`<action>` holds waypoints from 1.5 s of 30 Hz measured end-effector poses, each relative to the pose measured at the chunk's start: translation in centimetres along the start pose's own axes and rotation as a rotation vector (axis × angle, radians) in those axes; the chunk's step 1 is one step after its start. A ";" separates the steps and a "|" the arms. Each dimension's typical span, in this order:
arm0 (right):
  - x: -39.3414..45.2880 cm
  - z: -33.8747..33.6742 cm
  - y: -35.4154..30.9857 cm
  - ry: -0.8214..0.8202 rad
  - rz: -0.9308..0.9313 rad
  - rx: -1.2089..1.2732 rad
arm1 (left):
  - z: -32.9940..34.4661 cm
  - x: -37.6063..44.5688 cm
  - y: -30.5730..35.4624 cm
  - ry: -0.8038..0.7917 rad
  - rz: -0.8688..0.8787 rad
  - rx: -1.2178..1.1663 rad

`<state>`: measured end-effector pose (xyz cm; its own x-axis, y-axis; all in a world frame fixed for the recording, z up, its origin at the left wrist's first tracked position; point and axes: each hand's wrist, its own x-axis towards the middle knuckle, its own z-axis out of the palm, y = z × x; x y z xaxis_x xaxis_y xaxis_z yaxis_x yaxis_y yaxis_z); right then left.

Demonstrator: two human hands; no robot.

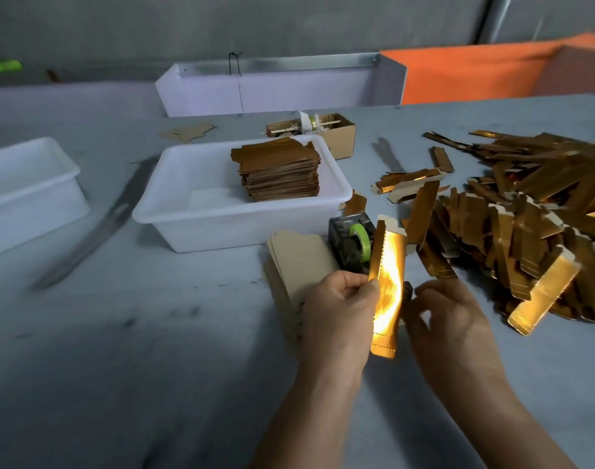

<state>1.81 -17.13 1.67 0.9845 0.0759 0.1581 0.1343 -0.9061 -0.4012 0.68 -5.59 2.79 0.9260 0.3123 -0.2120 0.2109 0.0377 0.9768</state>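
Grey table [120, 367], one gold card strip [387, 292] held upright.
Your left hand [340, 299] grips it just in front of one tape dispenser [351, 242]; your right hand [448, 313] curls beside its edge, contact unclear. Two white tubs: the nearer tub [174, 211] holds one stack [279, 174], the left tub [35, 184] stands apart.

stack [279, 170] in tub [221, 233] | dispenser [350, 245] before tub (right corner) | pile [526, 214] right

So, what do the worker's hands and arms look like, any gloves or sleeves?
Both bare: the left hand and right hand wear no gloves, and no rings or watch show. The forearms are uncovered to the frame edge, no sleeves in view.
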 end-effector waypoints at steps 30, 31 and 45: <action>0.6 -4.6 -1.1 -0.163 -0.081 0.646 | -1.2 -1.6 0.7 -0.196 -0.047 -0.242; 0.6 -4.5 -1.1 -0.154 -0.076 0.643 | -1.2 -1.6 0.7 -0.210 -0.047 -0.257; 0.2 -4.5 -2.0 -0.093 -0.100 0.452 | -1.4 -2.1 0.3 -0.195 0.009 -0.207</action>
<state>1.25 -17.13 6.54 0.9673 0.2094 0.1429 0.2445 -0.6218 -0.7440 -1.67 -4.88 3.54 0.9744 0.1261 -0.1860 0.1529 0.2348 0.9599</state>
